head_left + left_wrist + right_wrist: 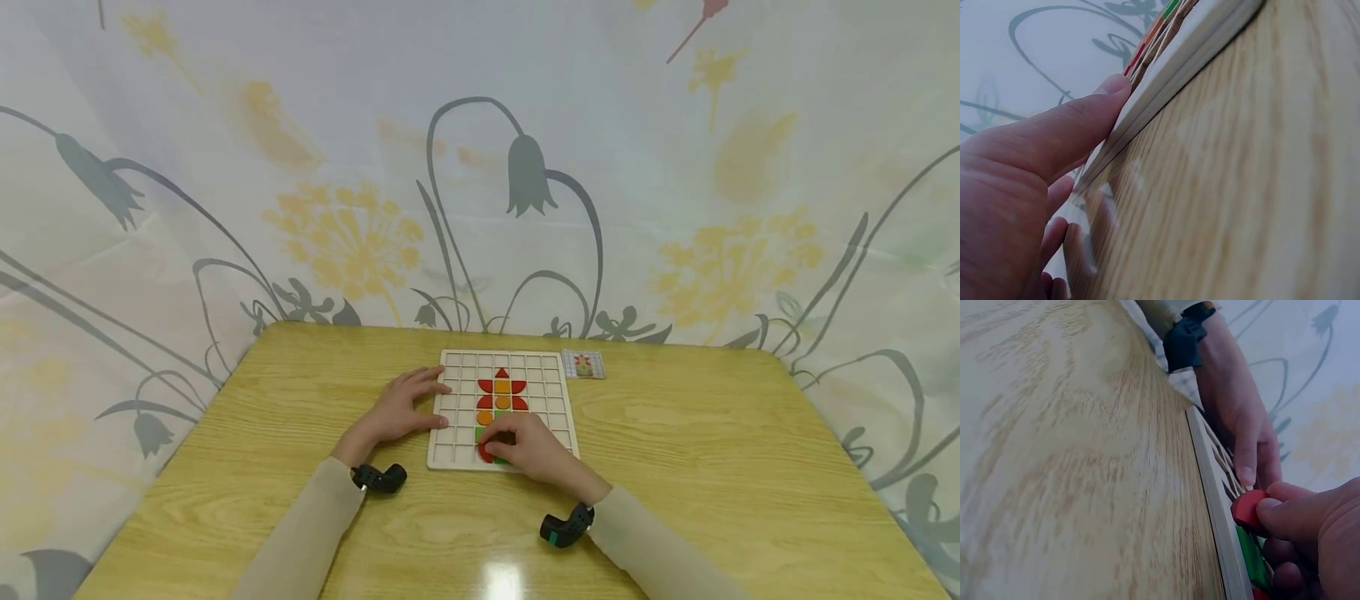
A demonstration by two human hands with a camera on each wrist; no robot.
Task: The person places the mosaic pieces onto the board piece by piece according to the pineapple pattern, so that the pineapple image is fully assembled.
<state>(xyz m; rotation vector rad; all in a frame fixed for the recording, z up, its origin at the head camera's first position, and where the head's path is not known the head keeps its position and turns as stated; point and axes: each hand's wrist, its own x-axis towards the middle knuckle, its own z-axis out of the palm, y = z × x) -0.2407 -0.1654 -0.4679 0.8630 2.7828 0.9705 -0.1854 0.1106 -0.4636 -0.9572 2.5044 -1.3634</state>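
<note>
A white gridded puzzle board (454, 454) lies on the table, with red, orange and green shaped pieces in its middle squares. My right hand (534, 448) is over the board's lower part. Its thumb and forefinger pinch a red round-edged piece (1249, 509), close to a green piece (1251, 557); the piece's full shape is partly hidden. At the board's left edge my left hand (402, 407) rests with fingers spread, thumb and fingertips touching the rim. The left thumb (1079, 128) lies along that edge in the left wrist view.
A small pattern card (583, 364) with a coloured figure on a grid lies by the board's upper right corner. The wooden table (675, 467) reaches out on both sides. A flower-printed curtain (480, 250) hangs behind it.
</note>
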